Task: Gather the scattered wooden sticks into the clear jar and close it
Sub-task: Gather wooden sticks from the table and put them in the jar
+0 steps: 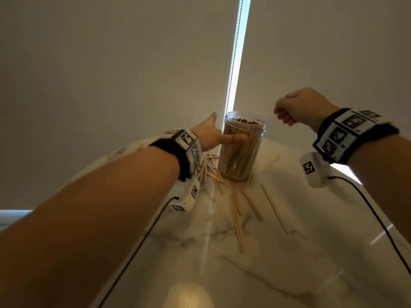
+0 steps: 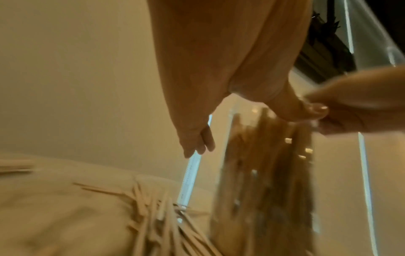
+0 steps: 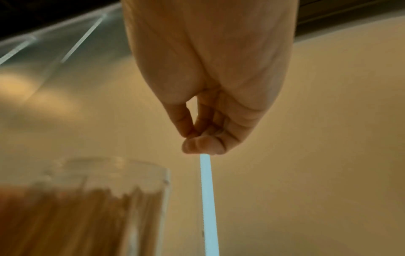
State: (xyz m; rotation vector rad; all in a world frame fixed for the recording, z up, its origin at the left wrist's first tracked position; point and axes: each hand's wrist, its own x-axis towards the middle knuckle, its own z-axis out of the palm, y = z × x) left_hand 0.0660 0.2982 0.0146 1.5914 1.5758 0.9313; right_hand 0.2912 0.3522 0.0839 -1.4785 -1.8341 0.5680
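The clear jar (image 1: 242, 147) stands upright and uncapped on the marble table (image 1: 289, 252), packed with wooden sticks. My left hand (image 1: 222, 131) is at its left side. The thumb (image 1: 236, 137) lies across the jar's front, and the fingers (image 2: 197, 143) are straight, a little off the jar (image 2: 263, 173). My right hand (image 1: 283, 113) hovers above and to the right of the rim. Its fingers (image 3: 203, 145) are curled against the thumb with nothing seen in them, and the jar (image 3: 87, 207) sits below left. Loose sticks (image 1: 238, 207) lie in front of the jar, and a pile (image 2: 153, 221) lies left of it.
A pale roller blind fills the background, with a bright gap and a bead chain (image 1: 233, 63) just behind the jar. The table's curved far edge runs close behind the jar. Black cables (image 1: 378, 214) trail from both wrist cameras over the table.
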